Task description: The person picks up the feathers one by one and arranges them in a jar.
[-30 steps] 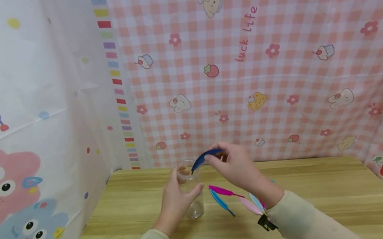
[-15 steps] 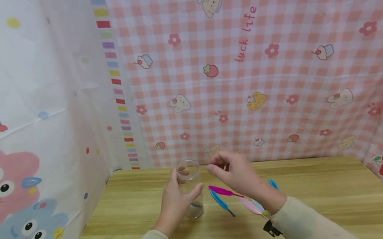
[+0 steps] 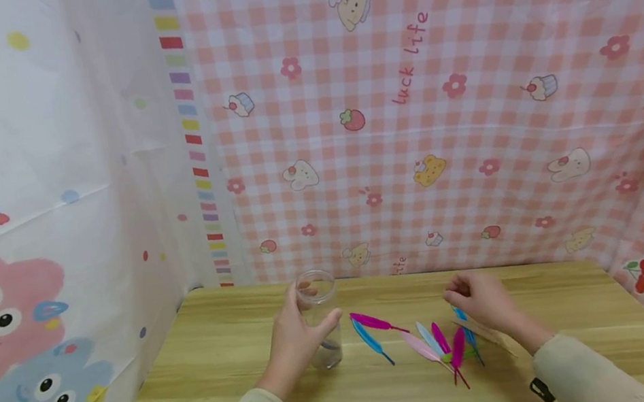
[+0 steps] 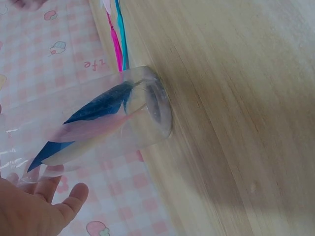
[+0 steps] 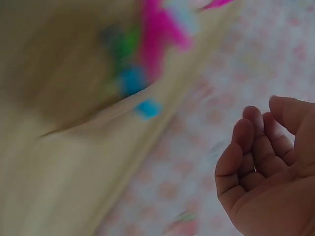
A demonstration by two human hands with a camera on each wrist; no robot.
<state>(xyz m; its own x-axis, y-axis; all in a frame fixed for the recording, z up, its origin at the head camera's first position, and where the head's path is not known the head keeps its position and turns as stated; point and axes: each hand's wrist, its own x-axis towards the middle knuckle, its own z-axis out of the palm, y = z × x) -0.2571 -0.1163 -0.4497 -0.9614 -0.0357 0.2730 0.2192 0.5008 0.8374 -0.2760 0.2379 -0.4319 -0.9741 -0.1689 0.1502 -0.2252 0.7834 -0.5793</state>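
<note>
My left hand (image 3: 296, 336) grips a clear plastic jar (image 3: 321, 316), which stands upright without a lid on the table. Through its wall in the left wrist view show a dark blue feather (image 4: 98, 104), a pale pink feather (image 4: 86, 129) and a cream feather (image 4: 81, 150). Over the right part of the table is my right hand (image 3: 484, 300), holding nothing, its fingers loosely curled. Right below it lie a beige feather (image 3: 489, 334) and a blue feather (image 3: 466, 325). A magenta feather (image 3: 457, 348) lies just left of these.
Between jar and right hand lie another magenta feather (image 3: 371, 321), a bright blue feather (image 3: 369, 337), a light pink feather (image 3: 419, 345) and a light blue feather (image 3: 427, 336). Behind the wooden table (image 3: 226, 352) hangs a pink checked cloth (image 3: 387, 137).
The dark blue feather has gone from my right hand into the jar. My right hand has then moved right, over the loose feathers. My left hand stays on the jar.
</note>
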